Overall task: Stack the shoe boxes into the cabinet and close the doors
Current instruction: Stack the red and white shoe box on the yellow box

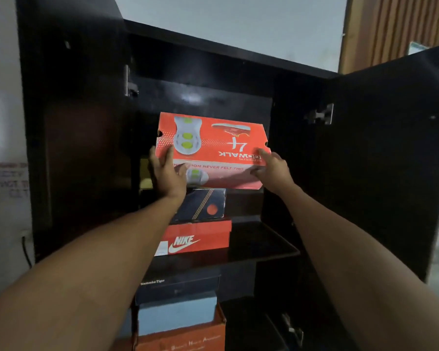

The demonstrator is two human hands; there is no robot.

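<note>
Both forearms are reaching up, the left hand (166,173) and right hand (273,171) gripping the orange shoe box (213,145) at its near corners, above the dark box (203,203) on the Nike box (195,239). The stack is looking narrow, so setting it off-centre could be tipping it off the shelf (264,247).

Orange shoe box (213,145) between both hands, above navy box (203,203)

Pale wall (228,24), slatted wood panel (390,29)
</note>
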